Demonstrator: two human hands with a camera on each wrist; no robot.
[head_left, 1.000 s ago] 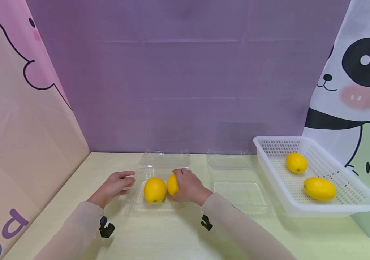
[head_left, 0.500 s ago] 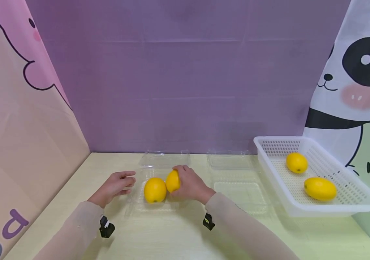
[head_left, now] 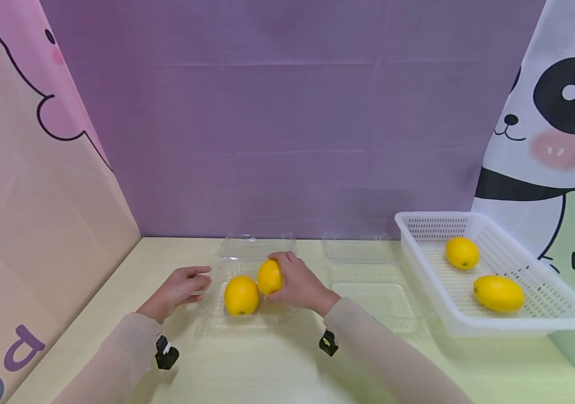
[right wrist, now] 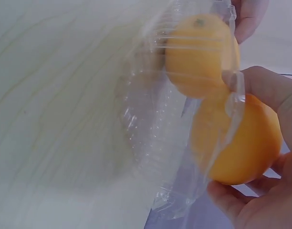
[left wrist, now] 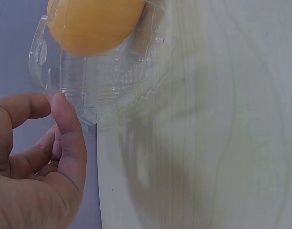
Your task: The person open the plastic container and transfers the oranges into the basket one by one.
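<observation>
My right hand (head_left: 300,283) grips a yellow-orange round fruit, apparently an orange (head_left: 269,276), with thumb and fingers spread round its sides. In the right wrist view this orange (right wrist: 236,138) shows partly behind the clear plastic wall. Beside it a second orange (head_left: 241,295) with a green stem mark sits in the left clear plastic clamshell box (head_left: 219,306), whose lid stands open at the back. My left hand (head_left: 178,289) stays at the box's left edge, fingers loosely bent; in the left wrist view the fingertips (left wrist: 60,102) are close to the rim, contact unclear.
A second clear clamshell box (head_left: 370,297) lies open to the right, its lid folded back. At the far right a white perforated basket (head_left: 449,314) holds two fruits (head_left: 498,293). A purple backdrop (head_left: 287,140) rises behind the pale wooden table (head_left: 247,370).
My right hand has moved slightly up and away in the head view, bringing the gripped orange with it. The left hand and the other orange stay put.
</observation>
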